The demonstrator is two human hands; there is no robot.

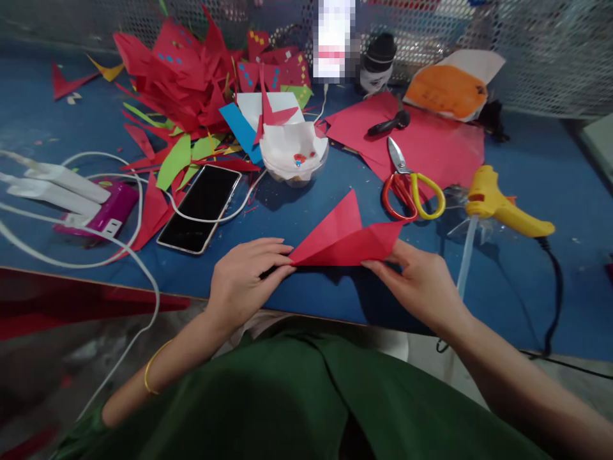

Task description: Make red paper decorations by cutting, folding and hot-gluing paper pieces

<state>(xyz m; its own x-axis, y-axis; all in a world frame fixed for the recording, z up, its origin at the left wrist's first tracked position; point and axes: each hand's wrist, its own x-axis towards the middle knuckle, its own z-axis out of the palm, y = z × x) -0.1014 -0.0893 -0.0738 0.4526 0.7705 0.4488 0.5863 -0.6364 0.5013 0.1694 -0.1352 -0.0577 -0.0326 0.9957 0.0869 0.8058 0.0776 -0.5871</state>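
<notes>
Both hands, left (pixel 251 275) and right (pixel 419 281), pinch opposite ends of the folded red paper (pixel 347 239) above the desk (pixel 306 294); the scissors (pixel 407 182) lie just beyond the right hand.

1. Looks like a small craft workshop to me, some kinda papercraft spot.
2. The blue surface (pixel 272 214) has little paper scraps on it, plus a messy heap of cut red pieces (pixel 177 76) at the far left.
3. There's a yellow glue gun (pixel 502 207) over on the right, with scissors (pixel 396 155) near it, lying partly on red sheets (pixel 445 137).
4. Perforated metal panel (pixel 541 76) runs along the far side, pretty workshoppy.
5. Purple power strip (pixel 117 204) on the left, white plugs (pixel 67 188) and cables around it.
</notes>
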